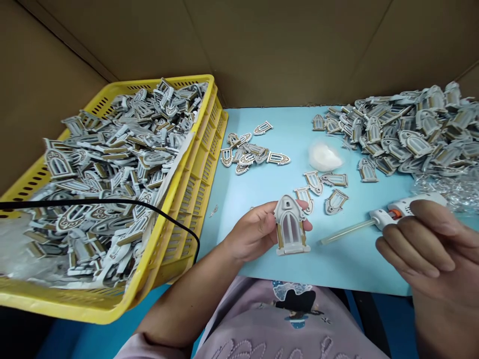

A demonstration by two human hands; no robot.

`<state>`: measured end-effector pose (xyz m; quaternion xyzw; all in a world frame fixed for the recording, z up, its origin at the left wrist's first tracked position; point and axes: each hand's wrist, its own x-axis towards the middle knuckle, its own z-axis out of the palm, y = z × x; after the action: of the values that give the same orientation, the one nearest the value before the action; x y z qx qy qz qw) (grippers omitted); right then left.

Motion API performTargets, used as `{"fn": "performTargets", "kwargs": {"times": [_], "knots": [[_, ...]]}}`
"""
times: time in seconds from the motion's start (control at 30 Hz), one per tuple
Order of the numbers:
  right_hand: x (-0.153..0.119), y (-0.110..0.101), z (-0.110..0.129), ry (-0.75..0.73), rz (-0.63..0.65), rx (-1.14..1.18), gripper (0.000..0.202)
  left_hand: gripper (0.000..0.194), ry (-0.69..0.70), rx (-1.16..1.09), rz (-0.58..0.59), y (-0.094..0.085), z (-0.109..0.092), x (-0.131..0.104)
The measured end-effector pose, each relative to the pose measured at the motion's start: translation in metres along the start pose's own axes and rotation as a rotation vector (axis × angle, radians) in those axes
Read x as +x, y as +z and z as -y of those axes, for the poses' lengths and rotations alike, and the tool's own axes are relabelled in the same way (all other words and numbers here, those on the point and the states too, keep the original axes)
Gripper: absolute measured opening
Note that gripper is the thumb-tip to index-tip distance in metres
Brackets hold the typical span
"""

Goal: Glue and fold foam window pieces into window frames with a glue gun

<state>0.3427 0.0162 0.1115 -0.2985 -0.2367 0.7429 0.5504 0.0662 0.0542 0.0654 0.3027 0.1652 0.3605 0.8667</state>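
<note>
A small white and gold arched window piece (290, 227) is held upright by my left hand (258, 227), thumb on its left edge and fingertips showing on its right. My right hand (426, 244) is curled at the right, in front of a white glue gun (385, 217); its fingers are folded in, and whatever they hold, if anything, is hidden. The gun lies on the blue table (262, 189) with a translucent glue stick (346, 233) reaching left from it. Several similar pieces (314, 183) lie just beyond my left hand.
A yellow crate (130, 304) full of window pieces fills the left, with a black cable (142, 202) across it. A large pile (407, 129) stands at the back right beside clear plastic (445, 187). A white mound (325, 155) and a smaller group (249, 153) lie farther back. Cardboard walls (292, 50) surround the table.
</note>
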Motion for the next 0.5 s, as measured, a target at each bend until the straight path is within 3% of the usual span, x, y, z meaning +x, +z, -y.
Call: {"fn": "performTargets", "kwargs": {"times": [0.17, 0.23, 0.3, 0.4, 0.5], "knots": [[0.0, -0.009, -0.026, 0.111, 0.14, -0.039, 0.039, 0.056, 0.01, 0.027, 0.026, 0.007, -0.002, 0.004], [0.001, -0.009, -0.041, 0.184, 0.202, -0.168, 0.034, 0.057, 0.019, 0.075, 0.043, 0.009, -0.002, 0.005], [0.0, -0.006, -0.056, 0.228, 0.237, -0.313, 0.012, 0.059, 0.019, 0.142, 0.047, 0.01, -0.001, 0.006], [-0.004, 0.002, -0.072, 0.216, 0.266, -0.393, 0.033, 0.059, 0.015, 0.252, 0.045, 0.01, 0.004, 0.007], [-0.006, 0.004, -0.074, 0.211, 0.235, -0.492, 0.023, 0.06, 0.01, 0.342, 0.043, 0.009, 0.01, 0.009]]}}
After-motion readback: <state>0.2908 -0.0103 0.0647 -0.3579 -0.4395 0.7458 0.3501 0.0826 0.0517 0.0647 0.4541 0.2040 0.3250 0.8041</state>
